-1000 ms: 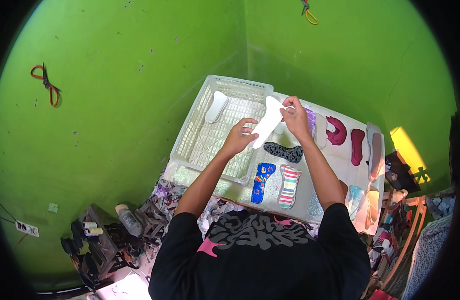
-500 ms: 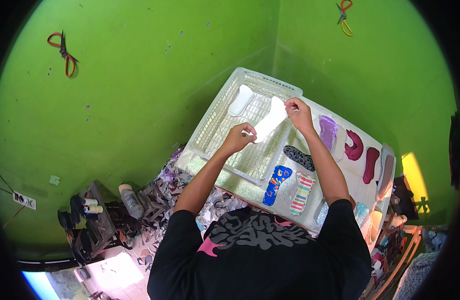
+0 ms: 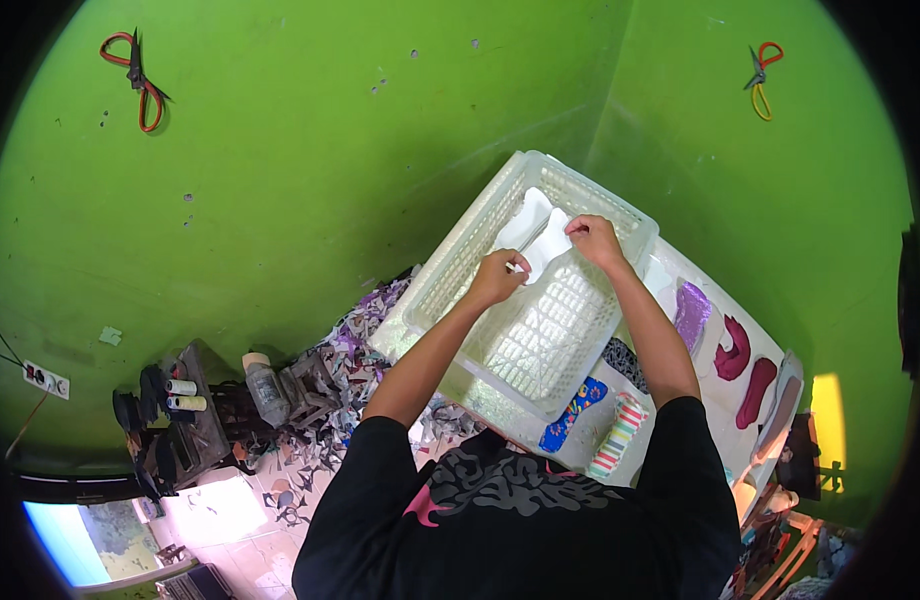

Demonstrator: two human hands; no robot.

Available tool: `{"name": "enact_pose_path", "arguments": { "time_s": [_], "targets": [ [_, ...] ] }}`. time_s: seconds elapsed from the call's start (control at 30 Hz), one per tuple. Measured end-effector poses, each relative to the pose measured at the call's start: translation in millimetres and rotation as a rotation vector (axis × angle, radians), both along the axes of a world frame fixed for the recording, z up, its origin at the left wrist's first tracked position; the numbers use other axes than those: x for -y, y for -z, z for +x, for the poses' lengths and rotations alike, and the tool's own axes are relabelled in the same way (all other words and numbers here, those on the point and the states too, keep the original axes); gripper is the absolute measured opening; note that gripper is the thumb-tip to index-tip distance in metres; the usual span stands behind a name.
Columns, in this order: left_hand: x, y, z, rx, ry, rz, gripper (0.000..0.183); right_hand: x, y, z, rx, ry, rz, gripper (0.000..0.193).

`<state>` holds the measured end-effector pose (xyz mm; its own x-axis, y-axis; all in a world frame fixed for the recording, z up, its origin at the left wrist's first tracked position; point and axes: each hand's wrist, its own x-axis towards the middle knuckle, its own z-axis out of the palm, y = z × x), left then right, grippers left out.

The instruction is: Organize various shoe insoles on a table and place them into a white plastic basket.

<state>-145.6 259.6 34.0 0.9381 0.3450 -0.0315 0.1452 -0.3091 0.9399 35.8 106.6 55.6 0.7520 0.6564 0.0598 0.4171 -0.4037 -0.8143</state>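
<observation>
A white insole-shaped piece (image 3: 549,245) lies between my hands, low over or in the white plastic crate (image 3: 460,343). My left hand (image 3: 498,276) pinches its near end between thumb and fingers. At its far right edge my right hand (image 3: 595,240) is closed in a pinch. Close beside it on the left, a second white insole-shaped piece (image 3: 525,216) rests inside the crate. The held piece partly overlaps or covers that one's right edge; whether they touch I cannot tell.
Right of the crate, the pale tabletop (image 3: 670,395) bears blue patterned (image 3: 573,414), striped (image 3: 618,436), black patterned (image 3: 626,362), purple (image 3: 692,314) and maroon (image 3: 755,392) pieces. Scraps (image 3: 355,350) litter the floor at left. Scissors (image 3: 137,80) hang on the green wall.
Both hands have brought the held white piece over beside the other white one in the crate. My view has shifted, so the wall and table sit differently.
</observation>
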Motion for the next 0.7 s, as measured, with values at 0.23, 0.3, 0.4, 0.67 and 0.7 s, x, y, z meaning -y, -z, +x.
{"name": "enact_pose_path", "arguments": {
  "time_s": [0.23, 0.3, 0.4, 0.67, 0.7],
  "targets": [
    [-14, 34, 38, -0.068, -0.079, 0.209, 0.021, -37, 29, 35, 0.219, -0.01, -0.227, 0.023],
    [-22, 44, 45, -0.063, -0.11, 0.187, 0.023, -44, 35, 39, 0.21, -0.027, -0.255, 0.026],
    [-26, 51, 54, -0.074, -0.134, 0.163, 0.027, -53, 44, 42, 0.281, -0.064, -0.285, 0.037],
    [-26, 50, 64, -0.164, -0.176, 0.16, 0.037, -68, 49, 48, 0.361, -0.128, -0.247, 0.047],
    [-24, 49, 66, -0.169, -0.179, 0.164, 0.038, -67, 49, 50, 0.358, -0.129, -0.245, 0.047]
  ]
}}
